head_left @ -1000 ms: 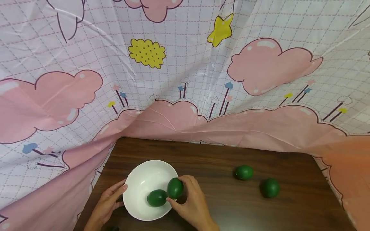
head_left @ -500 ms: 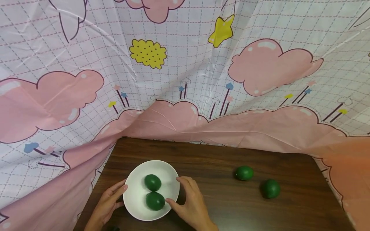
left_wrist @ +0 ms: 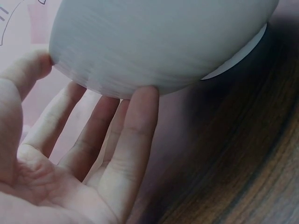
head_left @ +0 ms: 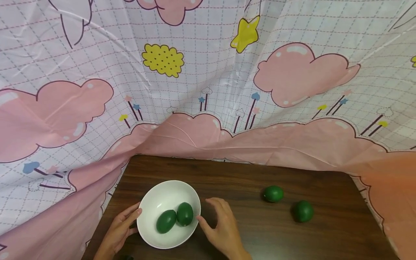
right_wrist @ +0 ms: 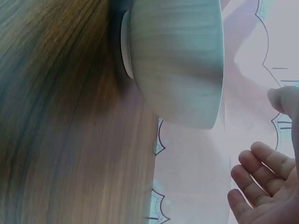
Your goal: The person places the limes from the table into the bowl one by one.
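Observation:
A white bowl [head_left: 152,202] stands at the left of the table, two green limes [head_left: 166,221] leaning together inside it. My left hand [head_left: 117,229] holds the bowl's left side, thumb at the rim and fingertips against the outer wall. In the left wrist view, the fingers [left_wrist: 135,121] reach up to the bowl's curved side. Just off the bowl's right rim is my right hand [head_left: 224,227], its thumb and fingers spread apart with nothing between them. The right wrist view has this hand [right_wrist: 266,186] beside the bowl's outside [right_wrist: 182,60], fingers loosely bent.
Two more limes, a farther one [head_left: 273,194] and a nearer one [head_left: 303,211], lie on the right half of the dark wooden table [head_left: 247,224]. A patterned cloth [head_left: 208,133] hangs behind the table and along its sides. A small dark thing [head_left: 127,257] is cut off by the bottom edge.
My right hand has let go of a lime inside the bowl and drawn back a little to the right. Both limes have rolled about in the bowl. The left hand has stayed put.

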Action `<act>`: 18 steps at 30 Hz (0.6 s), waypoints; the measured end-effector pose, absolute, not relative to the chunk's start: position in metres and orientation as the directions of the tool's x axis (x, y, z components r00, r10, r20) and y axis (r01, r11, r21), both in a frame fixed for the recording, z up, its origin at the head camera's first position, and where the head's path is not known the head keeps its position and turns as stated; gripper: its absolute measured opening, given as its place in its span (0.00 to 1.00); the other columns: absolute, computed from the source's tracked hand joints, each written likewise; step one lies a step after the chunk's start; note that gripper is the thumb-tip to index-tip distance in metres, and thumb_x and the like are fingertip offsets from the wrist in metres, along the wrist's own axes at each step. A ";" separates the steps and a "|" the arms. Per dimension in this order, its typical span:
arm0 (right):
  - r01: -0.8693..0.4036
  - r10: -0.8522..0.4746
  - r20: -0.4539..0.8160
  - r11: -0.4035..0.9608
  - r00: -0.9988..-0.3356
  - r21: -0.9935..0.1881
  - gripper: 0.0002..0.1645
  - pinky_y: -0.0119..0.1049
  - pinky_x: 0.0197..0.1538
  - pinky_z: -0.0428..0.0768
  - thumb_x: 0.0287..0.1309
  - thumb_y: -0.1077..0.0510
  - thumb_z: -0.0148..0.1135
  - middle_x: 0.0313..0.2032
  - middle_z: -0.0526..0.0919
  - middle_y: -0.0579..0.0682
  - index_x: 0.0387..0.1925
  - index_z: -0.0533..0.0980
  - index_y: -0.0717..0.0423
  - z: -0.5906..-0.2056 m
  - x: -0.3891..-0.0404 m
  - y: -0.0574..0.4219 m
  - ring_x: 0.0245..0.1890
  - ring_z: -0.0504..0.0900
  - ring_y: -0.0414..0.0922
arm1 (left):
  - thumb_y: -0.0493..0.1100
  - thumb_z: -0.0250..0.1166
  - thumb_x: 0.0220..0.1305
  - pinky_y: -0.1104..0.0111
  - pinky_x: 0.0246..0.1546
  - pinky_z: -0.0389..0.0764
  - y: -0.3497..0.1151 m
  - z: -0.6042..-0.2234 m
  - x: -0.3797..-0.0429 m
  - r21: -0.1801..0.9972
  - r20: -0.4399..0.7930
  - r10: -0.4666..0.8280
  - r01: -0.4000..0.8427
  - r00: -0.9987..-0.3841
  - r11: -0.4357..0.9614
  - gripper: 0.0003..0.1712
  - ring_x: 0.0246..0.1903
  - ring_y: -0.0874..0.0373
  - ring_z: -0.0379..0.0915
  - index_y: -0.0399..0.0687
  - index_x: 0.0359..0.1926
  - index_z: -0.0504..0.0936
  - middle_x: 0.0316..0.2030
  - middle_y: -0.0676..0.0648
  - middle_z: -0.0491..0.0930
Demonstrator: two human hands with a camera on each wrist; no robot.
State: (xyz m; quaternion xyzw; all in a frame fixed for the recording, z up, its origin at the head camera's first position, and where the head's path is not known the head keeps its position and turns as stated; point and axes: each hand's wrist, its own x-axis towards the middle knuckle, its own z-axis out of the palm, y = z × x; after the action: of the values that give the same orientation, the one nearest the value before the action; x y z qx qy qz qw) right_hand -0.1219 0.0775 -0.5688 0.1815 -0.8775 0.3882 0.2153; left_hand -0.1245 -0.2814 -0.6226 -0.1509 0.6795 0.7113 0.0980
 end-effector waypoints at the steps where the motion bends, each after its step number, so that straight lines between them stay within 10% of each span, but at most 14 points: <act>1: -0.478 -0.145 0.514 0.632 -0.846 -0.609 0.31 0.43 0.56 0.84 0.53 0.49 0.83 0.54 0.84 0.43 0.57 0.80 0.49 -0.568 -0.122 0.079 0.56 0.81 0.41 | 0.47 0.61 0.79 0.52 0.49 0.86 -0.281 -0.623 -0.125 0.936 -0.350 -0.071 -0.347 -0.934 -0.059 0.33 0.50 0.64 0.84 0.35 0.77 0.68 0.51 0.63 0.85; 18: -0.492 -0.097 0.580 0.653 -0.808 -0.575 0.26 0.45 0.52 0.83 0.50 0.53 0.84 0.50 0.85 0.41 0.51 0.83 0.46 -0.569 -0.124 0.109 0.51 0.83 0.42 | 0.48 0.62 0.79 0.50 0.51 0.86 -0.280 -0.622 -0.124 0.935 -0.353 -0.071 -0.350 -0.933 -0.048 0.33 0.52 0.66 0.82 0.38 0.77 0.69 0.50 0.67 0.86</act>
State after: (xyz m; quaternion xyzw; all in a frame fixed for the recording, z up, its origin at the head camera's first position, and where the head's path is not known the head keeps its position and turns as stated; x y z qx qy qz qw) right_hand -0.1243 0.1088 -0.5686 0.1689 -0.8715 0.3804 0.2593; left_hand -0.1242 -0.2797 -0.6219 -0.1542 0.6827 0.7074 0.0988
